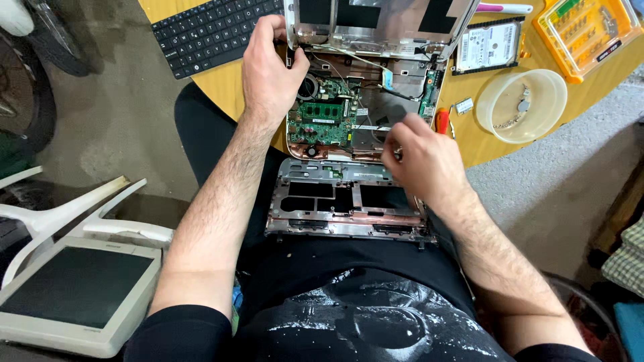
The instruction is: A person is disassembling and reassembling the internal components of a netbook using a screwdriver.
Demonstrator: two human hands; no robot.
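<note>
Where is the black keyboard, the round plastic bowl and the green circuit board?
black keyboard [208, 33]: head view, middle of its keys.
round plastic bowl [547, 84]: head view, its right rim.
green circuit board [325, 121]: head view, centre of the exposed board.

A round wooden table [479, 144] carries an opened laptop [365, 80], keyboard [211, 30], hard drive [488, 45], plastic bowl [522, 105] and yellow screwdriver case [585, 30].

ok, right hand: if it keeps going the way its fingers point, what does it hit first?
The right hand points up-left over the opened laptop base. First contact would likely be the flat metal area and ribbon cable beside the green circuit board, though depth is hard to judge.
</note>
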